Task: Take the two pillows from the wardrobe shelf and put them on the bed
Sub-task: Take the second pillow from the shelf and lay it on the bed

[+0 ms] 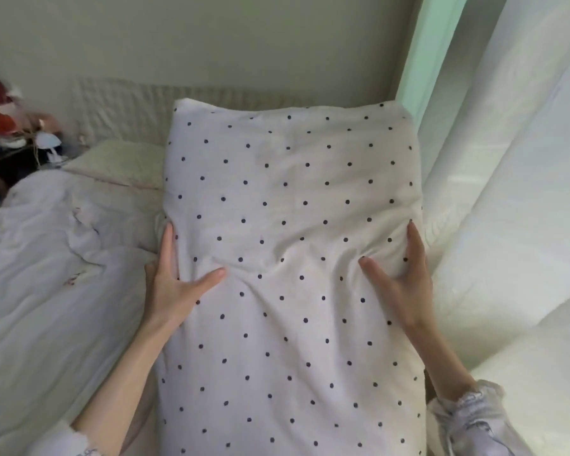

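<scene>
A large white pillow with small dark dots (290,258) fills the middle of the head view, stretching lengthwise away from me over the bed (46,291). My left hand (175,278) grips its left edge, thumb pressed on top and fingers along the side. On the right edge my right hand (402,274) holds it the same way, and the fabric creases between the two thumbs. A second, cream textured pillow (119,166) lies at the head of the bed to the left, partly hidden behind the dotted one.
A rumpled white duvet (53,251) covers the bed on the left. White curtains (514,192) hang along the right side. A padded headboard (119,110) and a plain wall stand behind. A pile of red and dark clutter (4,126) sits at the far left.
</scene>
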`<act>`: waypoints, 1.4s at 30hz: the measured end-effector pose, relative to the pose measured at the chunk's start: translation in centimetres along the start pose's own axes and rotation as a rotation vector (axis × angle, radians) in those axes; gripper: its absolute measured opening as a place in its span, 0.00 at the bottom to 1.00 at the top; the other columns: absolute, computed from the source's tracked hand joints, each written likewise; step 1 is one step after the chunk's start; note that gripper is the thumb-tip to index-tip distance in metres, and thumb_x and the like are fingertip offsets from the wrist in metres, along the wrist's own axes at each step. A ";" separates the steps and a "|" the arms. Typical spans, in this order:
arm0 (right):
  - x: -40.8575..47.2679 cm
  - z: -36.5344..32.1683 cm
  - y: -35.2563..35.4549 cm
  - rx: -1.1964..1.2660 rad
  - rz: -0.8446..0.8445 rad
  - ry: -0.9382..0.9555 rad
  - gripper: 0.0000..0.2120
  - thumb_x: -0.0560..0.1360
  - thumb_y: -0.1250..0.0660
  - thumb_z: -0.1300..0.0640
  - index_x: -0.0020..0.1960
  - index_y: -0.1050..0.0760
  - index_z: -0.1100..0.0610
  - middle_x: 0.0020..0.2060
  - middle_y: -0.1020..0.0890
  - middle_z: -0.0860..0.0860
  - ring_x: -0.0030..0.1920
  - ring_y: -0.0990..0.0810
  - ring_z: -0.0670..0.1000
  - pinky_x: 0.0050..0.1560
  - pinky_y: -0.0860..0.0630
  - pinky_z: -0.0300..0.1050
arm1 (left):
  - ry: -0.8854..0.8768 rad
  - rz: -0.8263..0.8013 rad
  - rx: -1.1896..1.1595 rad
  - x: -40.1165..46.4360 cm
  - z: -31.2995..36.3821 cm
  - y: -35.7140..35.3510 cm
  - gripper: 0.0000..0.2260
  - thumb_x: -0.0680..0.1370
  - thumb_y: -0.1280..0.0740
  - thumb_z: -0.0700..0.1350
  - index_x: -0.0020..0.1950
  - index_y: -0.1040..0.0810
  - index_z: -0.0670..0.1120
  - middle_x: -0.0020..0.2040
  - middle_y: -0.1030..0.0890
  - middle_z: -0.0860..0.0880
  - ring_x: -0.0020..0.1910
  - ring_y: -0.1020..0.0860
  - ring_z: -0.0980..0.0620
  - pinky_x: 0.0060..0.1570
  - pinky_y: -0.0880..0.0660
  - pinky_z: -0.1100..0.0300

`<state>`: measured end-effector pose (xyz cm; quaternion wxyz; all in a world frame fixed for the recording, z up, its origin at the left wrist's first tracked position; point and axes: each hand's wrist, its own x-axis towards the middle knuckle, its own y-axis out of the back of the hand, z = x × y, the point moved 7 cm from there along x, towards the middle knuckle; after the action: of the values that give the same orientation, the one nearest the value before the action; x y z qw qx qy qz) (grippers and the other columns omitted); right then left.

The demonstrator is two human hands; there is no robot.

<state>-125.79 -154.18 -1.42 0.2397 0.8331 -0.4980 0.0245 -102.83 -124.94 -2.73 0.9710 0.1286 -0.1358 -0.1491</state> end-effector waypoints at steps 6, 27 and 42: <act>12.1 0.2 -6.3 -0.044 0.003 0.021 0.43 0.61 0.32 0.33 0.70 0.50 0.33 0.58 0.35 0.40 0.56 0.35 0.40 0.59 0.36 0.45 | 0.048 0.000 0.041 12.2 -1.7 -3.3 0.50 0.59 0.21 0.57 0.70 0.51 0.71 0.73 0.41 0.54 0.69 0.37 0.54 0.64 0.35 0.60; 53.1 4.1 -25.4 -0.091 -0.152 0.069 0.43 0.64 0.31 0.34 0.71 0.52 0.35 0.68 0.34 0.52 0.63 0.31 0.56 0.55 0.35 0.51 | 0.193 0.123 0.055 48.0 -6.6 -18.5 0.51 0.58 0.22 0.61 0.70 0.53 0.71 0.68 0.37 0.49 0.59 0.32 0.51 0.51 0.30 0.60; 78.5 4.7 -46.6 -0.179 -0.595 0.205 0.44 0.64 0.32 0.34 0.72 0.53 0.35 0.69 0.34 0.52 0.66 0.31 0.56 0.61 0.32 0.53 | 0.492 0.467 0.003 63.3 -14.0 -25.1 0.53 0.52 0.25 0.66 0.69 0.53 0.71 0.67 0.33 0.49 0.60 0.29 0.51 0.62 0.30 0.49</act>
<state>-48.02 -202.27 -1.06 0.3576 0.9108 -0.2062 -0.0066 -46.83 -165.67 -8.76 0.9824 0.1278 0.0767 0.1129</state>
